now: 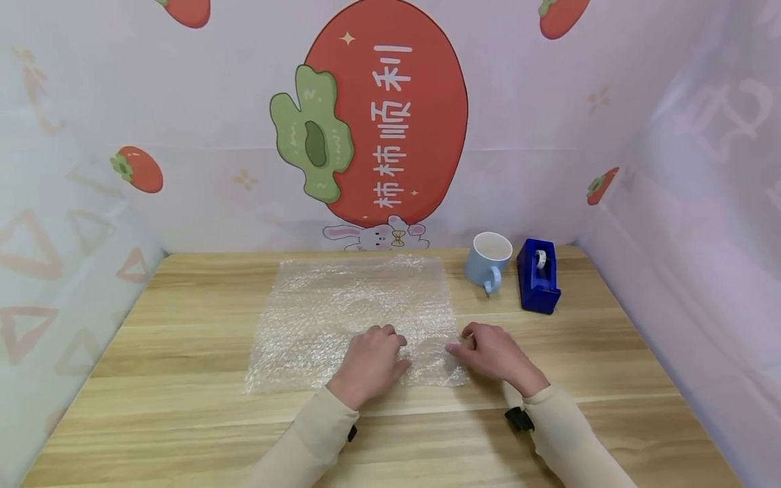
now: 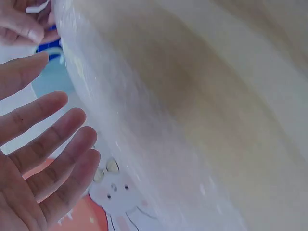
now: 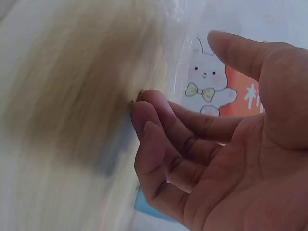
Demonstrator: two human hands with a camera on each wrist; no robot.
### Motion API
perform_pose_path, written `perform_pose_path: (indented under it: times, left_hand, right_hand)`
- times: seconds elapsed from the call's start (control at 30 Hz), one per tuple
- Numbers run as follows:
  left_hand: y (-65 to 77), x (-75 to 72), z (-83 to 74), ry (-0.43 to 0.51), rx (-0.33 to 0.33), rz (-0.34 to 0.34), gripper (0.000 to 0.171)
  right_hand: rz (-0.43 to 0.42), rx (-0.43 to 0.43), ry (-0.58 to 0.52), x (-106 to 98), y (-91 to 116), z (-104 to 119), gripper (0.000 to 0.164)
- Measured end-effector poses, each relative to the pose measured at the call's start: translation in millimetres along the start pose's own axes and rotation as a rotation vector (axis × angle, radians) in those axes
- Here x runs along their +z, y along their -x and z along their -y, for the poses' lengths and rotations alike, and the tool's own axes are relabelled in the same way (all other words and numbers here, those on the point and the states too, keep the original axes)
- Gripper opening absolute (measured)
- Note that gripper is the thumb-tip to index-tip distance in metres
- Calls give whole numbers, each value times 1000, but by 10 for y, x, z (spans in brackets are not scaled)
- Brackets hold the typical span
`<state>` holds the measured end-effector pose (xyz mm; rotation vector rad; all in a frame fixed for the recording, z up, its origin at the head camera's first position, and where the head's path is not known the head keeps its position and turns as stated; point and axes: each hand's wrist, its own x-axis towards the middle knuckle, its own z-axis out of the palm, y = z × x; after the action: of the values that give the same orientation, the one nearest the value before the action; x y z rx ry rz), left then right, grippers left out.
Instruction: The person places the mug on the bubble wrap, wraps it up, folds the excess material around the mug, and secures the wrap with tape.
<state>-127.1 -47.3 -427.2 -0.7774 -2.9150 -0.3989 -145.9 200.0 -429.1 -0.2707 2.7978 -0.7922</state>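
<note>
A square sheet of clear bubble wrap point(image 1: 342, 312) lies flat on the wooden table. Over its front right part is my left hand point(image 1: 373, 359), palm down with fingers relaxed; in the left wrist view those fingers point(image 2: 48, 139) are spread and hold nothing. My right hand point(image 1: 491, 352) hovers by the sheet's right edge, near the front right corner. In the right wrist view the right thumb point(image 3: 240, 50) stands apart from the loosely bent fingers point(image 3: 161, 139), with nothing between them. Whether either hand touches the wrap cannot be told.
A light blue mug point(image 1: 485, 261) stands at the back right, its handle toward the front. To its right is a blue tape dispenser point(image 1: 538, 281) with a roll of tape. Printed cloth walls point(image 1: 232, 135) border the wooden table point(image 1: 183, 420) at the back and sides.
</note>
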Motion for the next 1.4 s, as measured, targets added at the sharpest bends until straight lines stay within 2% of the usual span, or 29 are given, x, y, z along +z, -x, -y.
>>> perform_pose_path:
  times: [0.13,0.3,0.53,0.83,1.03,1.4]
  left_hand:
    - [56,-73,114,24,-37,-4,28]
    - [131,-132,228,57,-80,-10,29]
    - [211,-173,302,58,-110,-32,29]
    - [267,-229,369,39,-125,-53,31]
    - [283,-212,402,30,-100,-81,31]
    - [294,-228,422,21,-111,-73,34]
  right_hand:
    - [39,90,-24,29,-59,38,54]
    - [36,152,-17,54,-111,54,56]
    - [20,163,-12,52,-90,10,40]
    - [17,168,-16,-26,27,-142,45]
    - [22,178,0,-63,55,-226,48]
    - [37,176,-7,-101,101,-273,47]
